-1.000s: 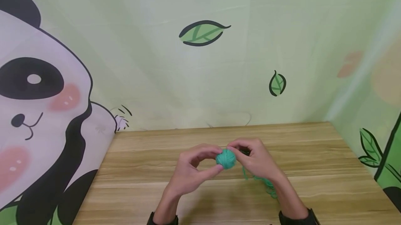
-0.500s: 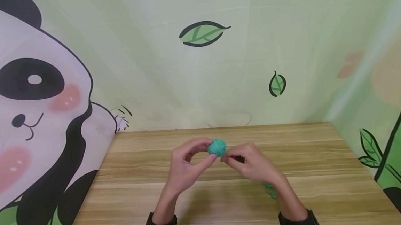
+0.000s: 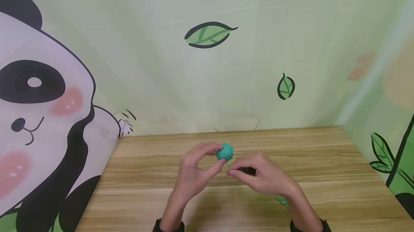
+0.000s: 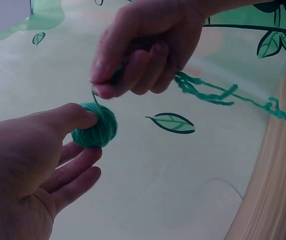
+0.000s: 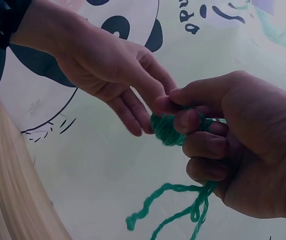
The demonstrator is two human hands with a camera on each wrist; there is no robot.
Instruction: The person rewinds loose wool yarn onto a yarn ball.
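Observation:
A small ball of green yarn [image 3: 225, 152] is pinched between the thumb and fingers of my left hand [image 3: 194, 171], held above the table. My right hand [image 3: 263, 174] sits just to its right, thumb and forefinger pinching the yarn strand that runs to the ball. In the left wrist view that strand [image 4: 97, 99] stretches short and taut from ball to fingertips. The right hand's other fingers curl over more yarn, and loose yarn ends [image 5: 165, 189] hang below its palm in the right wrist view.
A loose heap of green yarn [image 3: 281, 200] lies on the wooden table [image 3: 145, 189], partly hidden behind the right wrist. A cloth backdrop [image 3: 161, 81] printed with a panda and leaves stands along the table's back and sides.
The ball has moved up and to the left with my left hand. My right hand has gone from the ball's upper right to below its right side, still pinching the strand.

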